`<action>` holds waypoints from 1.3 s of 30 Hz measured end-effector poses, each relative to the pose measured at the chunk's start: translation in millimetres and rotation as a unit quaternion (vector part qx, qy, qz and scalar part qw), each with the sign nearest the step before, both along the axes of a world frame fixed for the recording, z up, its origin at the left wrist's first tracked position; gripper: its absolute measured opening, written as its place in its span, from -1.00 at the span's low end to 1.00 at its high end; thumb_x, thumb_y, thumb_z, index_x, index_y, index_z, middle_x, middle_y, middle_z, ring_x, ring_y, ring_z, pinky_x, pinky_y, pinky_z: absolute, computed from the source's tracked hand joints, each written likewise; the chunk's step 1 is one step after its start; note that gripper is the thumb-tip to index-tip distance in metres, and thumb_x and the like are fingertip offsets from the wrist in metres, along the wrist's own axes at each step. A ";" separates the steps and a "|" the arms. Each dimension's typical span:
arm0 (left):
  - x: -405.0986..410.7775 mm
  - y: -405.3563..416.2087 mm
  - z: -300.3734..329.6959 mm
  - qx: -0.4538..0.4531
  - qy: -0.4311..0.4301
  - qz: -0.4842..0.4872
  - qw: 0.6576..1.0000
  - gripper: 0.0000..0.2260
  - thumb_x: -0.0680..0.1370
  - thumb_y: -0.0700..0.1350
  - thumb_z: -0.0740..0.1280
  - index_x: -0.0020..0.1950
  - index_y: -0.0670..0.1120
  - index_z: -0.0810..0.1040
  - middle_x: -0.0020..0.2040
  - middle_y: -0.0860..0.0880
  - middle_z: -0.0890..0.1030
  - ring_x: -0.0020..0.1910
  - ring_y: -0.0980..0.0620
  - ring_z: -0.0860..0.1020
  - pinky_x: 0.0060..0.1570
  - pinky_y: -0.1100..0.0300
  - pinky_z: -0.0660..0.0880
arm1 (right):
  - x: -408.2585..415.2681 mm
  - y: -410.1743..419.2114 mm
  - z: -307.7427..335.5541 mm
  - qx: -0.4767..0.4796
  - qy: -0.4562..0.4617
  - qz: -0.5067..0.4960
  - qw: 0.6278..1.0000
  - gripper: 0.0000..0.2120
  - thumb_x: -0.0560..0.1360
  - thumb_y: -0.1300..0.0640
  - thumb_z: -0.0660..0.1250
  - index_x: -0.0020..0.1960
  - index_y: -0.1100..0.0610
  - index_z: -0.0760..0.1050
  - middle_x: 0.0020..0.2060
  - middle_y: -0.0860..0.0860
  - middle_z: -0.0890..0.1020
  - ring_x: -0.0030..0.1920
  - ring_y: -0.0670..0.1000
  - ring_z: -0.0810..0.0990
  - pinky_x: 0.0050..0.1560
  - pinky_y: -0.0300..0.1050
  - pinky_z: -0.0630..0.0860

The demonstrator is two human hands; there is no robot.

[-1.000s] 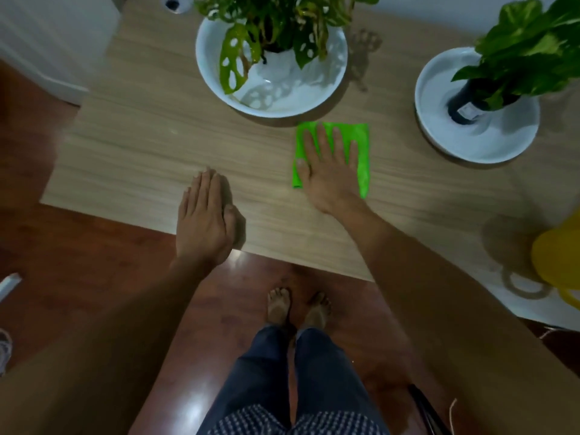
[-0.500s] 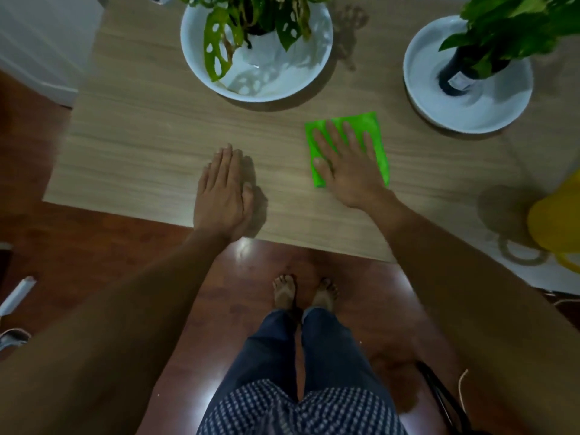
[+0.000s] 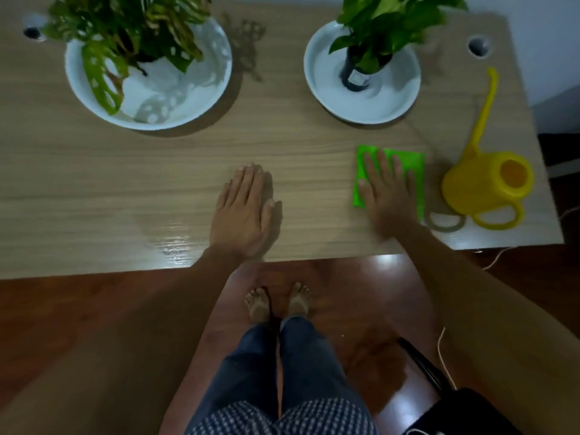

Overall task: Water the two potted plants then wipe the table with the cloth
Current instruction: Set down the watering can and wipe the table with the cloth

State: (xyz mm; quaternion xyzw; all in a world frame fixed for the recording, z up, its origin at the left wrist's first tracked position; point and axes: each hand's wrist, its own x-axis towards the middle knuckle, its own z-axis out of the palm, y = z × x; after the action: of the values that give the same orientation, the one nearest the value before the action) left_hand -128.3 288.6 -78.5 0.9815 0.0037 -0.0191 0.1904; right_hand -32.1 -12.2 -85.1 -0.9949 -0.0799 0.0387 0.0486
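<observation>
A bright green cloth lies flat on the wooden table, to the right. My right hand presses flat on top of it, fingers spread. My left hand rests palm down on the bare wood near the front edge, holding nothing. Two potted plants stand at the back in white saucers: a holey-leaved one on the left, a broad-leaved one on the right. A yellow watering can stands just right of the cloth.
The left white saucer and the right white saucer take up the back of the table. Cable holes sit in the far corners. A wet sheen shows near the front edge. A dark bag lies on the floor.
My right hand has slid the green cloth rightward along the table, from between the plants to beside the watering can. The view shifted right with it. My left hand stays flat on the table.
</observation>
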 end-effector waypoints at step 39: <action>99.4 -134.8 121.2 -0.502 0.300 0.093 0.806 -0.85 0.56 -0.10 0.42 0.00 -0.18 0.67 -0.01 -0.21 0.72 -0.06 -0.09 0.65 0.02 0.02 0.58 | -29.2 -26.8 94.6 0.822 0.350 -0.316 0.320 -0.12 0.50 -0.53 0.13 0.54 0.10 0.41 0.46 0.25 0.49 0.45 0.28 0.49 0.50 0.30 0.34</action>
State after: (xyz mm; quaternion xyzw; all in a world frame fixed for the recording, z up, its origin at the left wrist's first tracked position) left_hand -28.9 153.8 42.7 0.6896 0.1413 -0.2936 0.6468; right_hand -61.3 -39.0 9.5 -0.2902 0.2737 0.2792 0.8735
